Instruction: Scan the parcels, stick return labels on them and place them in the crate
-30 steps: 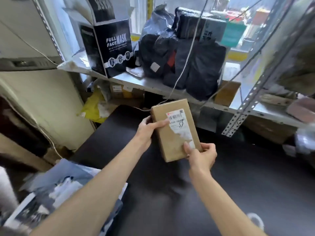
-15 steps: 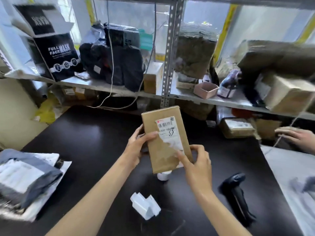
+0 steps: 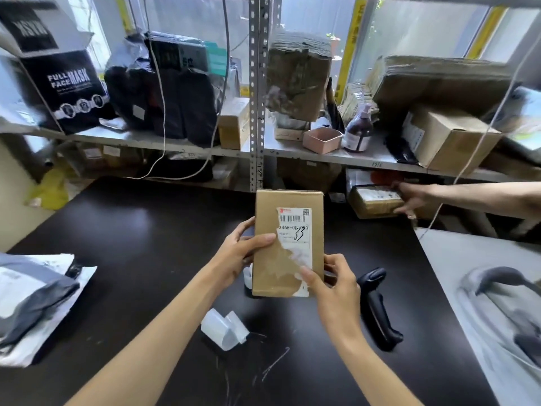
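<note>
Both hands grasp the cardboard parcel point(image 3: 288, 244) above the black table point(image 3: 131, 244) — left hand point(image 3: 244, 253) at its left edge, right hand point(image 3: 336, 285) pinching its lower right corner; the black scanner point(image 3: 377, 309) lies just right.

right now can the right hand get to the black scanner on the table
Probably yes: the scanner lies on the table just right of the right hand with nothing between. But that hand grips the parcel, so the left hand would have to hold it alone.
</note>
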A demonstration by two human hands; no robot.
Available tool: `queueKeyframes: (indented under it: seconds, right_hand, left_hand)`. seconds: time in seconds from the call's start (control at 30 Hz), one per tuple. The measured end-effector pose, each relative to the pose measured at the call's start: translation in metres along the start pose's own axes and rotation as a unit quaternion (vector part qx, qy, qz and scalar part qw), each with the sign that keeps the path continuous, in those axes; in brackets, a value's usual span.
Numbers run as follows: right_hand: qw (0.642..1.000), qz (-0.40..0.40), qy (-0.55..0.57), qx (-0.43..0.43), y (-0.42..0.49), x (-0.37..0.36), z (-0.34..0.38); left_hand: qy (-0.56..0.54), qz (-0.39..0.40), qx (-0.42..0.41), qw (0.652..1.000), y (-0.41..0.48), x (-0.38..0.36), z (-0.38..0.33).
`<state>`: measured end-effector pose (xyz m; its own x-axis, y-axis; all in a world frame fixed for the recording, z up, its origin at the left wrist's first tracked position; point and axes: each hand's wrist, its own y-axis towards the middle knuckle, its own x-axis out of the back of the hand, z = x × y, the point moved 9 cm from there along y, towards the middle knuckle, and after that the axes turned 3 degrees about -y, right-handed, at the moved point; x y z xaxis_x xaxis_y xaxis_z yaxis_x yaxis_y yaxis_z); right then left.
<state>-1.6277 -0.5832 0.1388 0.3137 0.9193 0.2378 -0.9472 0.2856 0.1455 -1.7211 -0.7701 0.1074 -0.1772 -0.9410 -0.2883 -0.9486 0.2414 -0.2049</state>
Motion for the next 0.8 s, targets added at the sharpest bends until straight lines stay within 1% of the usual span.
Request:
queueKeyframes:
  seconds: [0.17,0.27,0.47,0.57,0.63,0.7,0.73,0.8]
  right_hand:
    - [1.000,0.002,-0.008,-0.002,-0.001,0.005,-0.008]
    - [1.000,0.006,-0.016,-0.007,-0.001,0.003,-0.014]
    - [0.997,0.049,-0.052,-0.032,0.010,0.006,-0.023]
    - [0.992,0.015,-0.115,-0.042,0.027,0.026,-0.044]
    - [0.975,-0.016,-0.215,-0.060,0.040,0.043,-0.068]
    - [0.933,-0.039,-0.347,-0.086,0.051,0.060,-0.095]
    - [0.912,-0.051,-0.392,-0.105,0.055,0.067,-0.108]
    - [0.879,-0.066,-0.446,-0.155,0.058,0.080,-0.132]
  left_hand:
    - [0.003,0.009,0.005,1.000,0.000,-0.003,0.012]
    - [0.006,-0.001,0.003,1.000,0.000,0.000,0.013]
    - [0.016,-0.022,0.019,0.999,-0.009,0.013,0.026]
    - [0.016,-0.033,0.032,0.999,-0.013,0.017,0.037]
    - [0.014,-0.030,0.043,0.998,-0.016,0.017,0.046]
    - [0.013,-0.029,0.053,0.998,-0.018,0.018,0.054]
    - [0.011,-0.032,0.057,0.998,-0.019,0.019,0.057]
    - [0.009,-0.036,0.066,0.997,-0.020,0.022,0.062]
